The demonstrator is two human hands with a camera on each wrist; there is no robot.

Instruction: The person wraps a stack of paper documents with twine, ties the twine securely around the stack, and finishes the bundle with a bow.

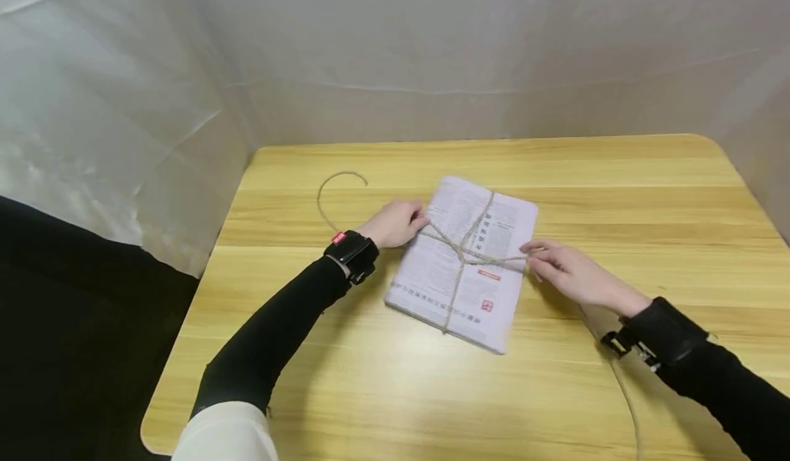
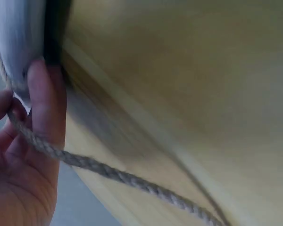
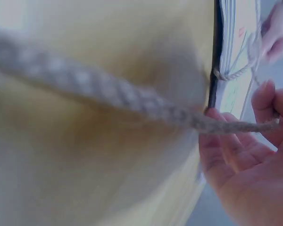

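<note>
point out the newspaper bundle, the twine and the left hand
newspaper bundle (image 1: 432, 269), head view, bare page left of the crossing
twine (image 1: 459, 258), head view, crossing on top
left hand (image 1: 395, 222), head view, back of hand

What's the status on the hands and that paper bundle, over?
Left hand grips twine at the newspaper bundle left edge. Right hand pinches twine at right edge. Twine crossed over bundle. Nothing in the way on table.

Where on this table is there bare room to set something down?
Bare wood on the table: the far strip behind the newspaper bundle, the right far corner, and the near edge between the sleeves. It is crowded mid-table, where the left hand and right hand hold the twine, whose loose ends trail left and right.
</note>
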